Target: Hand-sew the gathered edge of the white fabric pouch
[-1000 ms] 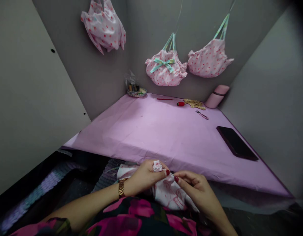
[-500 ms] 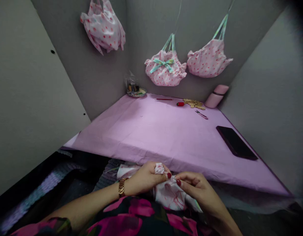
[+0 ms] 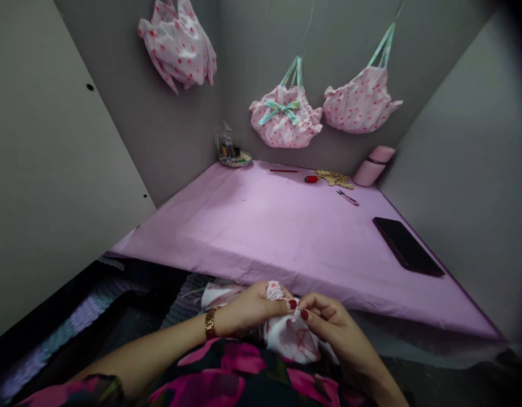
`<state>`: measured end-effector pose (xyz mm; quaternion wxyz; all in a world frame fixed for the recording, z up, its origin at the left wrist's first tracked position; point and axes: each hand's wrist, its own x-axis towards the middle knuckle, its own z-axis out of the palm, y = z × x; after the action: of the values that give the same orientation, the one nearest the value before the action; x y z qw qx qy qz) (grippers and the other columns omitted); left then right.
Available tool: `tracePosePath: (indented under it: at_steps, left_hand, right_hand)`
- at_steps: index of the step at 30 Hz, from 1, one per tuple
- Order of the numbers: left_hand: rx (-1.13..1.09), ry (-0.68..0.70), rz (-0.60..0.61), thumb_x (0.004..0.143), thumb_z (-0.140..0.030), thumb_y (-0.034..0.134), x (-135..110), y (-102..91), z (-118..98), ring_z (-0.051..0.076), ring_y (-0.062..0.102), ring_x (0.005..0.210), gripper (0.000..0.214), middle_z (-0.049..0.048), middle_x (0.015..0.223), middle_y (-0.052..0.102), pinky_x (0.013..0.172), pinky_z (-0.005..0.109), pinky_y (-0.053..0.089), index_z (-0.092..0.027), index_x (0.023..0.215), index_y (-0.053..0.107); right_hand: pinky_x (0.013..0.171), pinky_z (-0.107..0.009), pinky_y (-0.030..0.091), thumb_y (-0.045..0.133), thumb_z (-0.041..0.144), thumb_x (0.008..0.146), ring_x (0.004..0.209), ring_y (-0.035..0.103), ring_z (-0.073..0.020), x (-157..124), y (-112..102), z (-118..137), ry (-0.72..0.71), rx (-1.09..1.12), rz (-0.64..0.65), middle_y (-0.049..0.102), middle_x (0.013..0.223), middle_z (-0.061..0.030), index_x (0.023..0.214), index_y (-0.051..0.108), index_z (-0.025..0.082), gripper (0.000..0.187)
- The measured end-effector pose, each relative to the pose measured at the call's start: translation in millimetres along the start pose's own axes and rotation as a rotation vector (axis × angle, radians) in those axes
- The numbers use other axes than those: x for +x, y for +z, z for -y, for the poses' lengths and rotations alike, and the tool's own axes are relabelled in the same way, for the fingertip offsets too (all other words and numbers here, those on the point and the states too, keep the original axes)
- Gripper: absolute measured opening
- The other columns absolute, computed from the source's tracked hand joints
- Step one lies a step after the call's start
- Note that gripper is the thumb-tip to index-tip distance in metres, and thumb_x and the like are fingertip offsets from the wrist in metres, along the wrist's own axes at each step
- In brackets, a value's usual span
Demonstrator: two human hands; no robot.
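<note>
Low in the head view, my left hand [image 3: 261, 303] pinches a white fabric piece [image 3: 292, 337] with pink marks between thumb and fingers. A gathered bit of this cloth sticks up above the thumb, and the rest hangs over my lap. Loose red thread [image 3: 303, 341] lies in curls on it. My right hand [image 3: 326, 316] is closed in a pinch at the cloth's edge, right beside the left thumb. A thin sewing needle is mostly hidden by its fingertips.
A pink-covered table [image 3: 261, 232] is in front. On it are a dark phone [image 3: 407, 246], thread snips [image 3: 348, 197], a red thread spool [image 3: 310, 179], a red pencil [image 3: 281, 170], a pink bottle [image 3: 373, 165] and a small basket [image 3: 235, 162]. Dotted garments [image 3: 286, 121] hang above.
My right hand has moved slightly left, closer to my left thumb. The needle showing between the hands earlier is now mostly covered at the cloth.
</note>
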<state>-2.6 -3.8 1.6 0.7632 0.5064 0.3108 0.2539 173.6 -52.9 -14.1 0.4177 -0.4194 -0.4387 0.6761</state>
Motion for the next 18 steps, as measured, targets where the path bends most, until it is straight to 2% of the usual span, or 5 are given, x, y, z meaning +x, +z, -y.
tracePosePath:
  at_steps: [2,9,14,18]
  left_hand:
    - [0.002,0.000,-0.035,0.067,-0.030,0.065,1,-0.3,2,0.008,0.041,0.055,0.018,-0.0034,0.061,0.052,0.056,0.021,0.031,-0.013,0.073,0.061]
    - [0.035,0.009,-0.128,0.067,-0.035,0.064,4,-0.3,5,0.010,0.043,0.058,0.023,-0.0022,0.063,0.052,0.056,0.023,0.032,-0.014,0.070,0.058]
    - [0.086,0.078,-0.133,0.070,-0.035,0.061,7,-3.7,10,0.010,0.045,0.061,0.021,-0.0020,0.064,0.052,0.058,0.022,0.035,-0.014,0.072,0.057]
    - [0.111,0.097,-0.117,0.070,-0.036,0.061,7,-4.2,13,0.011,0.047,0.062,0.023,-0.0020,0.064,0.053,0.058,0.022,0.035,-0.014,0.071,0.055]
  right_hand:
    - [0.051,-0.018,0.035,0.061,0.036,0.078,0.054,0.046,-0.0080,1,4,-1,-0.030,-0.037,-0.009,0.053,0.063,0.0026,0.079,0.053,0.018,0.020]
    - [0.046,-0.019,0.031,0.043,0.043,0.087,0.049,0.038,-0.0093,1,27,2,-0.198,-0.278,-0.176,0.040,0.058,0.0060,0.093,0.041,0.022,0.022]
    - [0.052,-0.021,0.037,0.038,0.036,0.090,0.055,0.047,-0.0117,4,28,4,-0.307,-0.607,-0.209,0.050,0.062,0.0026,0.094,0.042,0.020,0.017]
    - [0.049,-0.021,0.036,0.036,0.027,0.091,0.049,0.048,-0.0113,9,23,4,-0.384,-0.830,-0.232,0.051,0.058,0.0028,0.089,0.048,0.019,0.015]
